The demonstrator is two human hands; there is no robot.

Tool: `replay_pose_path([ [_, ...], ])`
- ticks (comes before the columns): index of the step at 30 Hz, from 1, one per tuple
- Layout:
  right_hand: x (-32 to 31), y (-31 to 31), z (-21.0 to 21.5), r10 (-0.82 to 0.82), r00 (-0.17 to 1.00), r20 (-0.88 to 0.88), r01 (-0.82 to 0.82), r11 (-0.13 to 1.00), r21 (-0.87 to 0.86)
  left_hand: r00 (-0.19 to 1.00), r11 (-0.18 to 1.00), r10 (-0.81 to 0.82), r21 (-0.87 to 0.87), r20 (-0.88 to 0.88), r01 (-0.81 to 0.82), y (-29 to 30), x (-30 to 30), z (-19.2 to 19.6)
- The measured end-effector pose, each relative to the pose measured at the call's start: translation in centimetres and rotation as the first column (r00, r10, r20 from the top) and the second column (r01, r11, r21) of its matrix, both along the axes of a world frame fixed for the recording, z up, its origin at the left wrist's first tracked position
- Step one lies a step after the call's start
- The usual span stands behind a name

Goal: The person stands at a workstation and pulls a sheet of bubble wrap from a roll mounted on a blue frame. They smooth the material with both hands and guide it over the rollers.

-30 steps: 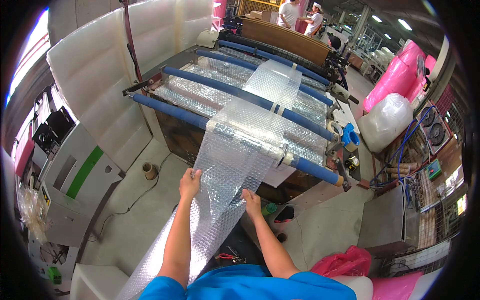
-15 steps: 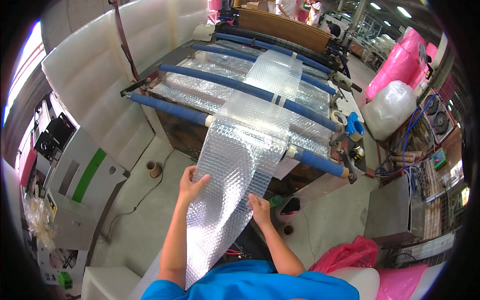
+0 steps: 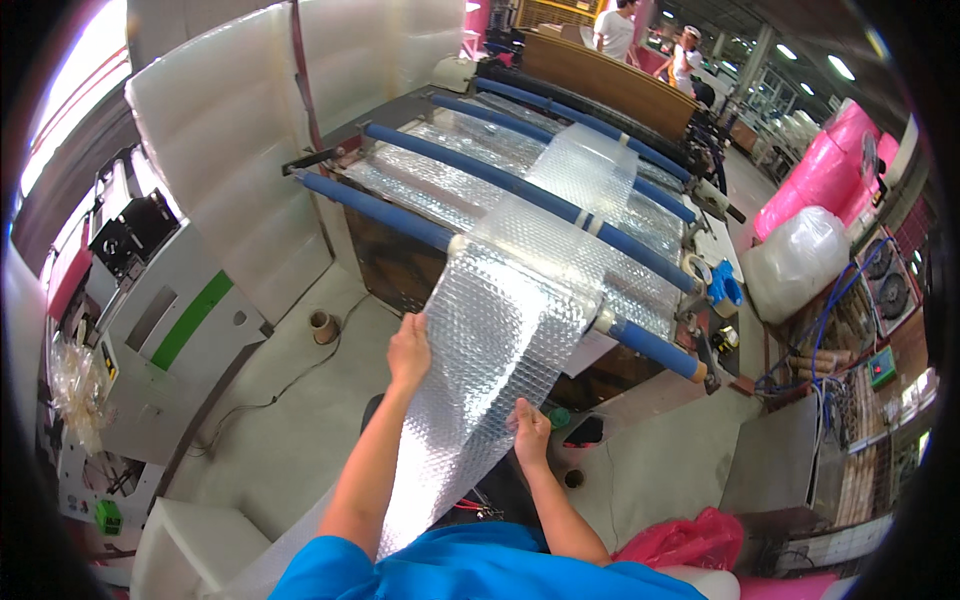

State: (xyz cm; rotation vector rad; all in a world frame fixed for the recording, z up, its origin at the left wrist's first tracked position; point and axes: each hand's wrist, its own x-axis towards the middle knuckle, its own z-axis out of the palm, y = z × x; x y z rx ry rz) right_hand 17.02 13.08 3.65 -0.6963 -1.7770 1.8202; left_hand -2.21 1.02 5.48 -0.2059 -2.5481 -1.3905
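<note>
The bubble film [image 3: 500,340] still drapes over the front blue roller [image 3: 375,208]. Below the roller, the left hand [image 3: 408,355] grips the film's left edge, its earlier outstretched thumb now tucked in; the right hand [image 3: 532,432] still pinches the right edge.

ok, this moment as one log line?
clear plastic bubble-wrap strip: over blue cylindrical front roller | left hand: holds left edge | right hand: holds right edge

A long strip of clear, shiny bubble wrap [image 3: 510,335] is passed beneath one blue roller [image 3: 450,162] and over the front roller [image 3: 375,208], then stretched down toward the lower left, gripped at both edges, its dimpled surface streaked with glare.
</note>
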Motion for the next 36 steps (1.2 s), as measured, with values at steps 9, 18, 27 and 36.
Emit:
replay_pose_path([
  [9,-0.9,0.5,-2.1,-0.107,0.993,-0.039,0.107,0.994,-0.002,0.993,0.994,-0.106,0.007,0.054,0.106,0.8,1.3,0.5],
  [18,-1.0,0.3,-3.3,-0.093,0.995,-0.026,0.093,0.996,0.012,0.983,0.988,-0.127,-0.066,0.134,0.137,0.3,1.1,-0.2],
  [27,-5.9,7.0,0.2,-0.117,0.984,-0.135,0.112,0.993,-0.044,0.959,0.969,-0.195,-0.111,0.206,0.221,2.6,-0.8,3.8],
  [36,-3.8,3.1,-1.0,-0.086,0.995,0.043,0.086,0.996,0.016,0.862,0.931,-0.315,-0.045,0.398,0.361,-0.8,-0.6,1.0],
])
